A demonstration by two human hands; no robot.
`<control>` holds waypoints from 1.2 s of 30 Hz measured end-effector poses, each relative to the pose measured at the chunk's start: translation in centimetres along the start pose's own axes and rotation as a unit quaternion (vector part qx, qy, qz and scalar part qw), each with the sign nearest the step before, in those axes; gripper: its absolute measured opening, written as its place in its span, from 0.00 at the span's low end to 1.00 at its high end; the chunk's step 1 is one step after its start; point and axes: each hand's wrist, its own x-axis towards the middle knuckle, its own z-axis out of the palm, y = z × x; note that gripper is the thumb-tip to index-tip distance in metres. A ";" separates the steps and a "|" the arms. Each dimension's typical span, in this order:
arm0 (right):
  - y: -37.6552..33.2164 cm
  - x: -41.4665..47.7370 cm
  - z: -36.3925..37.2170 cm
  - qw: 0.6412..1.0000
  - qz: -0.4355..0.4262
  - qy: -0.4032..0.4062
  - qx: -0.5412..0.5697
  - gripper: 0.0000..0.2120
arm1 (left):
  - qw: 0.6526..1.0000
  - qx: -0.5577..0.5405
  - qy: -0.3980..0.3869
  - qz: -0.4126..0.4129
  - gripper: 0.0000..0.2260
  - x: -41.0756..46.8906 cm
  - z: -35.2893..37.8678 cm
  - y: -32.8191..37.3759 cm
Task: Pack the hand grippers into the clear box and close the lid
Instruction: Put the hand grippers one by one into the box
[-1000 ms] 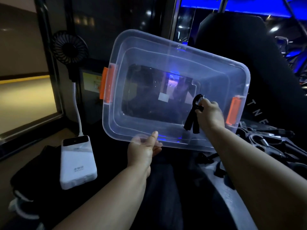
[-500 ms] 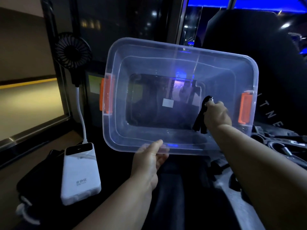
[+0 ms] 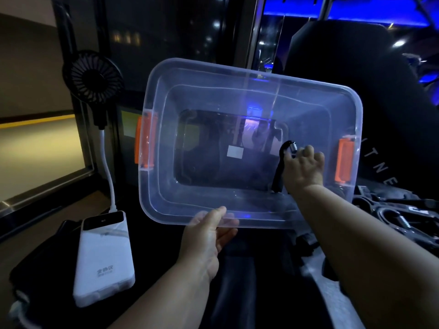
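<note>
In dim light with blue lamps behind, my left hand holds the clear box in the air, tipped so its open side faces me. The thumb lies over the near rim and the fingers are curled beneath it. My right hand reaches inside the box, at its right end, and grips a black hand gripper. Its steel spring shows at the top by my fingertips and its handles hang down toward the near wall. The two hands are well apart, each clamped on its own thing. An orange latch sits on the left end of the box and another on the right end, and a small white label shows on the bottom. More hand grippers lie in a dark heap just right of the box, below a black seat back. At left, a white power bank rests on dark cloth. A white cable runs up from it to a small black fan.
</note>
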 end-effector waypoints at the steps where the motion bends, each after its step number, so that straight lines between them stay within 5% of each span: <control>1: 0.0 0.1 0.2 1.000 -0.005 -0.003 0.001 0.24 | 1.000 0.000 0.000 0.000 0.03 0.0 0.0 0.0; 6: 0.7 0.8 0.8 0.998 -0.064 0.000 -0.002 0.24 | 1.000 0.001 0.002 0.003 0.03 -0.2 0.0 0.1; 12: 1.3 0.7 0.1 0.991 -0.121 -0.054 -0.011 0.47 | 1.000 0.004 0.005 0.008 0.03 -0.4 0.1 0.2; 16: 1.3 0.4 0.8 0.990 -0.130 -0.057 -0.027 0.51 | 1.000 0.007 0.008 0.010 0.03 -0.5 0.2 0.2; 30: 0.8 0.4 2.0 0.993 -0.113 -0.040 -0.012 0.49 | 1.000 0.011 0.012 0.019 0.05 -0.3 0.2 0.0; 36: 1.3 -0.2 0.0 0.992 -0.110 -0.008 0.062 0.38 | 1.000 0.010 0.013 0.024 0.04 -0.1 0.2 -0.1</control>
